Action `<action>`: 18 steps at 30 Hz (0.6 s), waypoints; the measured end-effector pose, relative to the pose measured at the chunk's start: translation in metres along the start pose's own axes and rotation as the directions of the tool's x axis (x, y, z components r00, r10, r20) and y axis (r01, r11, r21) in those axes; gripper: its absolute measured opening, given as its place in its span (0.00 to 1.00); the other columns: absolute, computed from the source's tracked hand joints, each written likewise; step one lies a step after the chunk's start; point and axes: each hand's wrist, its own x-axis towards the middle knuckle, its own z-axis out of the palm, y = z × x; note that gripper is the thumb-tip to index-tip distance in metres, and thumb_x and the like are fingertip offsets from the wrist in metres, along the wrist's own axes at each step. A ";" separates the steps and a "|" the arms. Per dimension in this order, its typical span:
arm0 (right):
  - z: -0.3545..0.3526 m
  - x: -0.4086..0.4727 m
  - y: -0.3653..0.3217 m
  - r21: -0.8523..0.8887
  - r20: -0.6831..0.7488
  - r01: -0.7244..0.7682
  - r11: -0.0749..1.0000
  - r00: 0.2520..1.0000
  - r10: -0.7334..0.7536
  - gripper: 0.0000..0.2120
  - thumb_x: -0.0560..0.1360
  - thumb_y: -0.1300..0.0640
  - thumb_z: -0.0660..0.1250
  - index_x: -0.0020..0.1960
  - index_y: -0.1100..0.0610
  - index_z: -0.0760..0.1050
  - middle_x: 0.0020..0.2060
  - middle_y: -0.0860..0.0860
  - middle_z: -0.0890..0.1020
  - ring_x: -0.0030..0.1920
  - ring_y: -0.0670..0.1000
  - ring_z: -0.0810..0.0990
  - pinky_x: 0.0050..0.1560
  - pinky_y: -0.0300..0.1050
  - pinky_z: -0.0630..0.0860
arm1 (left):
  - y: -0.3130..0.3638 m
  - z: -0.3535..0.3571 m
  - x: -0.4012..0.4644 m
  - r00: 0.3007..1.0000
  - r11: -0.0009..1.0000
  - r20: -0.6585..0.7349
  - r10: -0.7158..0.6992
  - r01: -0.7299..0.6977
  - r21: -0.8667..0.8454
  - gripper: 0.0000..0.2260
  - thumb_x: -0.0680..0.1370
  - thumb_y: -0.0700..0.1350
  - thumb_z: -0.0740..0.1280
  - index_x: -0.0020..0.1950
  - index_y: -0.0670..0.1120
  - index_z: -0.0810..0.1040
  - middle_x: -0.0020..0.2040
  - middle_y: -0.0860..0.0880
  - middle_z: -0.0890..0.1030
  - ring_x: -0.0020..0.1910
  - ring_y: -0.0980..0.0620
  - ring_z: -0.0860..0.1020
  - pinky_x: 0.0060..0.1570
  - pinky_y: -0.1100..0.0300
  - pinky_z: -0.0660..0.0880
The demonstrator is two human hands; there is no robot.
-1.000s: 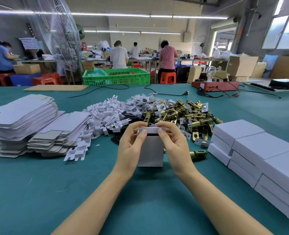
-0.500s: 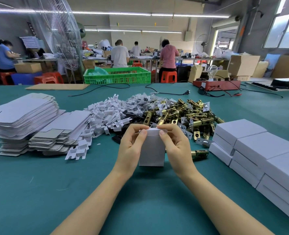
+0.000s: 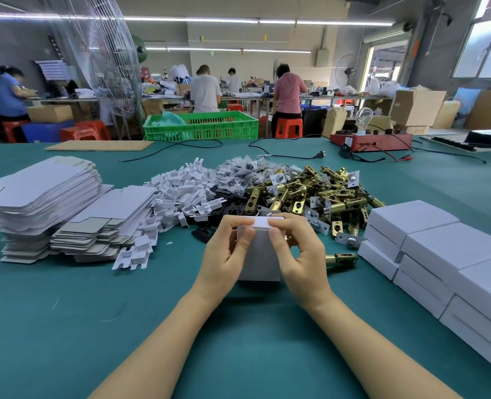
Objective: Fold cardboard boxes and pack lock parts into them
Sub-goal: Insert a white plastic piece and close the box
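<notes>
A small white cardboard box (image 3: 260, 260) stands upright on the green table (image 3: 65, 326), held between both hands. My left hand (image 3: 227, 254) grips its left side, thumb near the top flap. My right hand (image 3: 299, 254) grips the right side, fingers curled over the top flap, which lies nearly flat. Behind lies a heap of brass lock latches (image 3: 310, 191); one loose latch (image 3: 340, 259) lies just right of my right hand. Flat box blanks (image 3: 42, 194) are stacked at the left.
White cardboard inserts (image 3: 180, 194) and bagged small parts (image 3: 238, 174) are heaped behind the box. Closed white boxes (image 3: 440, 254) are stacked at the right. A green crate (image 3: 201, 126), cables and a red tester with a bulb (image 3: 371, 139) sit at the table's far edge. People work beyond.
The top flap has been pressed down onto the box. Both hands stay on the box; fingers have curled closer over its top edge.
</notes>
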 end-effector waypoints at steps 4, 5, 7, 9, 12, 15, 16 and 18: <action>0.002 -0.002 0.006 -0.082 0.017 0.068 0.994 0.998 -0.067 0.07 0.75 0.58 0.66 0.51 0.60 0.77 0.49 0.52 0.78 0.53 0.48 0.77 0.52 0.33 0.71 | -0.004 -0.001 0.001 0.998 0.996 0.009 0.059 -0.059 0.066 0.04 0.79 0.46 0.63 0.52 0.55 0.72 0.41 0.54 0.78 0.40 0.53 0.76 0.43 0.59 0.72; 0.003 -0.002 0.007 -0.101 0.019 0.077 0.992 0.997 -0.076 0.08 0.75 0.57 0.66 0.51 0.60 0.77 0.49 0.52 0.78 0.52 0.47 0.76 0.51 0.32 0.70 | -0.004 -0.001 0.001 0.997 0.993 0.004 0.081 -0.082 0.082 0.05 0.79 0.45 0.63 0.52 0.55 0.72 0.41 0.53 0.78 0.39 0.54 0.76 0.43 0.61 0.71; 0.004 -0.002 0.007 -0.128 0.019 0.091 0.988 0.996 -0.089 0.09 0.76 0.55 0.66 0.52 0.60 0.77 0.48 0.52 0.78 0.51 0.46 0.76 0.49 0.30 0.69 | -0.004 0.000 0.001 0.994 0.990 -0.003 0.107 -0.106 0.096 0.06 0.79 0.43 0.63 0.51 0.54 0.72 0.42 0.52 0.78 0.39 0.54 0.76 0.44 0.63 0.71; 0.005 -0.003 0.006 -0.135 0.014 0.084 0.987 0.996 -0.083 0.08 0.76 0.56 0.67 0.52 0.59 0.77 0.47 0.50 0.78 0.49 0.44 0.76 0.49 0.30 0.70 | -0.005 0.000 -0.001 0.995 0.990 -0.015 0.099 -0.096 0.108 0.06 0.79 0.44 0.63 0.52 0.55 0.72 0.41 0.54 0.78 0.39 0.59 0.75 0.43 0.66 0.70; 0.004 -0.005 0.001 -0.085 0.026 -0.019 0.996 0.999 0.022 0.07 0.76 0.55 0.67 0.54 0.51 0.75 0.47 0.45 0.79 0.47 0.41 0.77 0.49 0.30 0.70 | -0.006 0.001 -0.005 1.000 0.998 -0.011 -0.015 0.015 0.059 0.11 0.80 0.47 0.63 0.61 0.56 0.69 0.47 0.54 0.79 0.41 0.56 0.78 0.42 0.64 0.75; 0.001 -0.002 -0.004 0.034 0.052 -0.250 0.968 0.967 0.248 0.11 0.76 0.51 0.68 0.56 0.46 0.71 0.48 0.43 0.78 0.43 0.42 0.76 0.43 0.36 0.74 | -0.006 0.000 -0.002 0.971 0.970 0.031 -0.237 0.238 -0.047 0.17 0.79 0.44 0.67 0.65 0.55 0.68 0.52 0.52 0.82 0.48 0.52 0.82 0.45 0.61 0.79; 0.000 0.000 -0.005 0.060 0.053 -0.307 0.950 0.951 0.304 0.12 0.75 0.50 0.69 0.57 0.45 0.71 0.48 0.42 0.78 0.43 0.43 0.77 0.44 0.40 0.76 | -0.007 0.000 -0.001 0.960 0.960 0.053 -0.273 0.276 -0.049 0.14 0.79 0.43 0.68 0.62 0.55 0.71 0.51 0.54 0.83 0.48 0.53 0.82 0.43 0.63 0.78; -0.001 0.003 -0.007 0.087 0.061 -0.358 0.930 0.933 0.353 0.14 0.74 0.50 0.70 0.56 0.44 0.70 0.49 0.41 0.79 0.43 0.42 0.77 0.47 0.44 0.77 | -0.008 -0.001 0.001 0.947 0.947 0.075 -0.312 0.316 -0.052 0.09 0.78 0.42 0.69 0.56 0.54 0.75 0.48 0.56 0.84 0.47 0.56 0.82 0.40 0.65 0.77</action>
